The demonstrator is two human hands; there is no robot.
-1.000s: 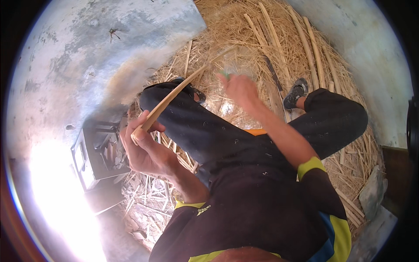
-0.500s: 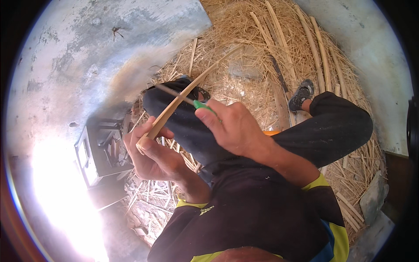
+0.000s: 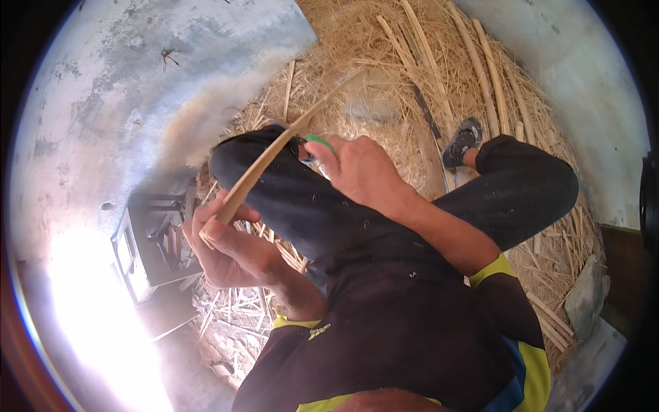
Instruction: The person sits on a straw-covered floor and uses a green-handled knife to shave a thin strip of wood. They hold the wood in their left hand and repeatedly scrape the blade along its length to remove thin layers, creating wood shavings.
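Observation:
A long, pale split-bamboo strip [image 3: 259,168] runs slantwise from my left hand [image 3: 233,254] up toward the straw. My left fingers and thumb pinch its broad near end. My right hand [image 3: 367,172] is closed round the green handle [image 3: 320,142] of a knife, just right of the strip's middle. The blade is blurred and mostly out of sight by the strip, so I cannot tell whether it touches. Beneath both hands is my bent left leg in dark trousers [image 3: 295,206].
Straw and shavings [image 3: 336,34] cover the floor ahead. Long bamboo pieces [image 3: 489,75] lie at the far right, near my shoe [image 3: 463,141]. A pale wall [image 3: 158,82] rises at left, above a dark box-like frame [image 3: 154,240]. A grey stone [image 3: 585,295] sits at lower right.
My right hand and the knife have moved farther up along the strip, away from my left hand. My left hand keeps its pinch. The whole view has shifted slightly.

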